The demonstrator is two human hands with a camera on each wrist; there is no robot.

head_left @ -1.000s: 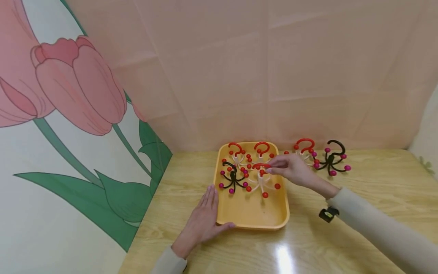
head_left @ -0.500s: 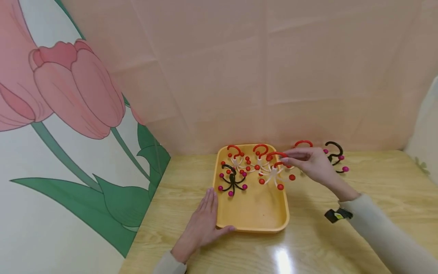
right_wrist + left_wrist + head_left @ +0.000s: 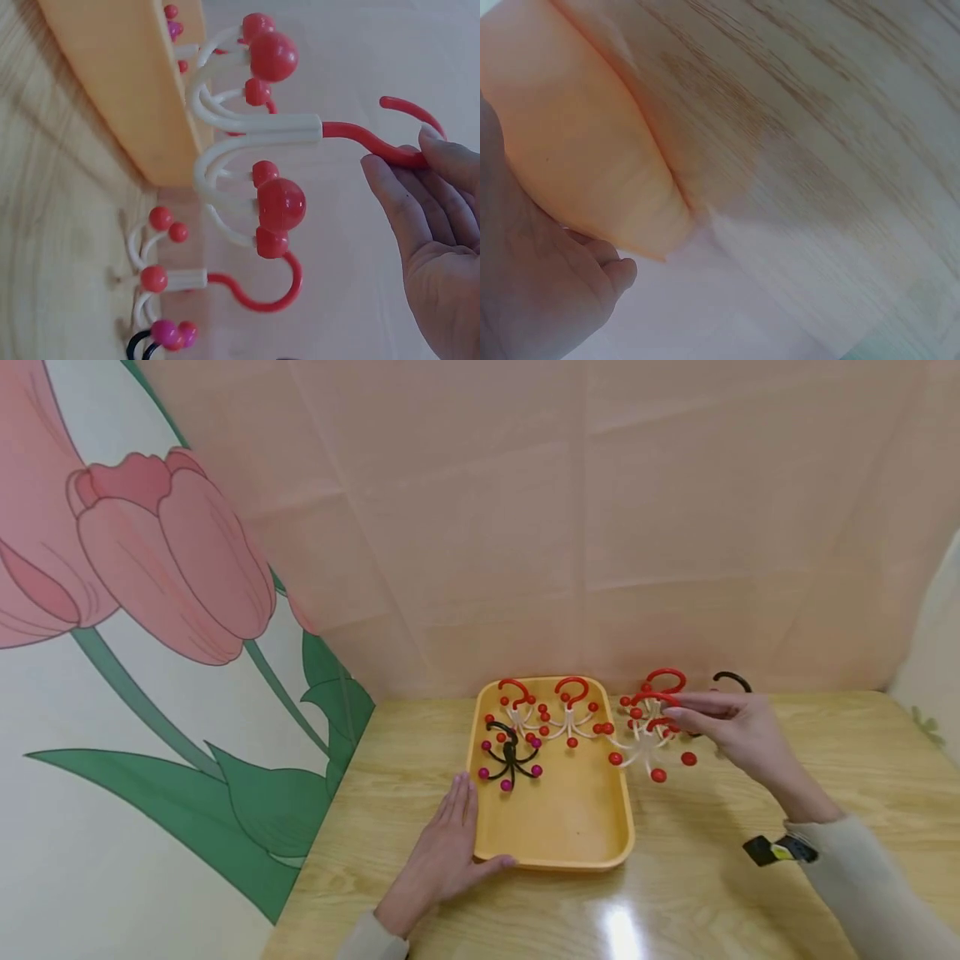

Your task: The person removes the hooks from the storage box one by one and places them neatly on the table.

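Observation:
My right hand (image 3: 738,739) pinches the red hook of a white multi-arm hanger (image 3: 277,129) with red ball tips. That hanger hangs just right of the orange tray (image 3: 555,827), above the table. My left hand (image 3: 438,852) lies along the tray's near left corner, fingers straight against its side and thumb over the front rim. Inside the tray stand a black hanger (image 3: 510,756) with magenta balls and two white ones with red hooks, a left one (image 3: 517,714) and a right one (image 3: 572,718).
Behind my right hand another white hanger with a red hook (image 3: 667,677) stands on the wooden table (image 3: 862,760). A black hook (image 3: 731,678) shows beyond, mostly hidden by the hand. A pinkish cloth (image 3: 480,527) backs the table; a tulip-painted wall (image 3: 165,827) is at left.
My right hand has lifted the white hanger from the tray and carried it right, past the tray's right rim. The left hand stays at the tray's corner.

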